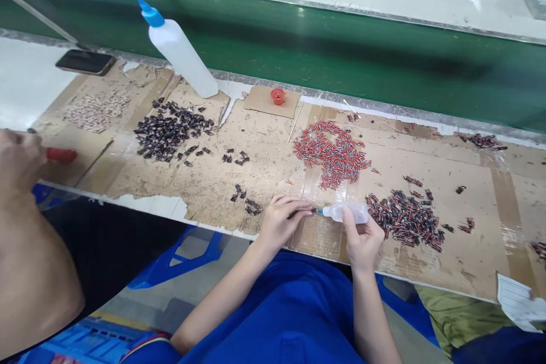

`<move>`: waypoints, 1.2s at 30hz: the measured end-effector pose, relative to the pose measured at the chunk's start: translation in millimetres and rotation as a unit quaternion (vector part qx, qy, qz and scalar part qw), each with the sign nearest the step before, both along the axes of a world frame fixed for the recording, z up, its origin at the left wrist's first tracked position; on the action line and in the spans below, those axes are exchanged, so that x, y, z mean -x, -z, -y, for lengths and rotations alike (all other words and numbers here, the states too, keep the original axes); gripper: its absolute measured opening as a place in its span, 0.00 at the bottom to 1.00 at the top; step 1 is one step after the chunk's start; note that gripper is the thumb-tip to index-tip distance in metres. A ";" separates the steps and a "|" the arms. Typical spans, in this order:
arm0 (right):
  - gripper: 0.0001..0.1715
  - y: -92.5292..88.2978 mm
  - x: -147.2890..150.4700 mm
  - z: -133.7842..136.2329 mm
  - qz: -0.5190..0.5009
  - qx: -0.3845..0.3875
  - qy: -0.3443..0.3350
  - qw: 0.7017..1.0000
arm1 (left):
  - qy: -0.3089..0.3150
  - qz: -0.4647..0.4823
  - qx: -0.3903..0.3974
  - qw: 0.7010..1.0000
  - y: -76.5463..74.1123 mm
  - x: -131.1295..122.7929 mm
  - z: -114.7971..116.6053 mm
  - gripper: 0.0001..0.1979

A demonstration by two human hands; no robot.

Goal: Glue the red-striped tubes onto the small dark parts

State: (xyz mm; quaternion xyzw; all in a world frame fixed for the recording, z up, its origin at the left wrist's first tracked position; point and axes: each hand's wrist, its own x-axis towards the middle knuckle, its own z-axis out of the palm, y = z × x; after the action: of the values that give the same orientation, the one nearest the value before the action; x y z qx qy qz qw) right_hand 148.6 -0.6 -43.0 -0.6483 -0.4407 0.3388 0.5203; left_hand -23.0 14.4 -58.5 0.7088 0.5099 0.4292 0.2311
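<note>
In my right hand (pixel 364 242) is a small translucent squeeze bottle (pixel 335 212), lying nearly level with its thin blue tip pointing left. The tip meets a small black part (pixel 314 210) pinched between the fingertips of my left hand (pixel 279 220). Whether any liquid comes out is too small to see. Just beyond my hands lies a pile of small red-and-silver pieces (pixel 330 153). Beside my right hand spreads a heap of black-and-red parts (pixel 407 219). A few loose black parts (pixel 252 206) rest left of my left hand.
A large white bottle (pixel 183 57) with a blue nozzle stands behind a pile of black parts (pixel 164 131). A red cap (pixel 277 96) sits on cardboard (pixel 260 103). At far left, another person's hand (pixel 19 162) is near a red object (pixel 62 154). A green conveyor belt (pixel 341 68) runs behind.
</note>
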 end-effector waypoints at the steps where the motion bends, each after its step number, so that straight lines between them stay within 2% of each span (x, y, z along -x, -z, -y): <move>1: 0.16 -0.3 0.0 -0.3 0.001 -0.001 0.002 1.000 | -0.004 -0.007 -0.010 1.000 0.5 -0.5 0.3 0.01; 8: 0.16 -1.6 0.7 -0.8 -0.004 0.000 0.022 1.000 | -0.013 -0.035 -0.031 0.999 2.0 -1.4 1.0 0.02; 14: 0.18 4.4 -6.1 3.5 -0.045 -0.031 0.111 0.992 | -0.004 -0.016 0.012 1.000 1.9 -0.1 1.4 0.03; 16: 0.18 4.7 -7.5 3.3 -0.047 -0.049 0.120 0.990 | 0.006 -0.014 0.032 0.999 -1.1 1.2 1.1 0.04; 20: 0.22 1.4 -4.1 -2.2 -0.010 -0.081 0.084 0.993 | 0.038 -0.025 0.067 0.997 -10.8 9.3 -4.2 0.06; 23: 0.26 1.2 -0.9 -6.4 0.031 -0.083 0.061 0.994 | 0.002 -0.043 0.034 0.998 -14.8 19.1 -15.3 0.08; 25: 0.32 3.1 -1.0 -7.3 0.060 -0.066 0.048 0.995 | -0.032 -0.074 -0.001 0.997 -14.1 25.6 -25.2 0.10; 27: 0.36 5.6 -2.4 -7.3 0.062 -0.053 0.042 0.996 | -0.040 -0.120 -0.019 0.992 -11.6 30.9 -34.6 0.11; 32: 0.28 8.2 -2.3 -13.9 -0.002 -0.075 0.034 0.997 | -0.012 -0.198 0.004 0.980 -5.7 39.0 -43.1 0.11; 36: 0.26 8.5 2.1 -23.8 -0.010 -0.059 0.001 0.998 | -0.029 -0.166 0.016 0.986 -9.6 40.5 -35.4 0.15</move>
State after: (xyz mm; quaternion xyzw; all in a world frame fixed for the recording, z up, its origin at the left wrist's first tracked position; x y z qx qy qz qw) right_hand 146.5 23.1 -51.5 -0.6135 -0.4541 0.3187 0.5621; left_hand -63.5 49.7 -49.0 0.7511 0.5685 0.3041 0.1422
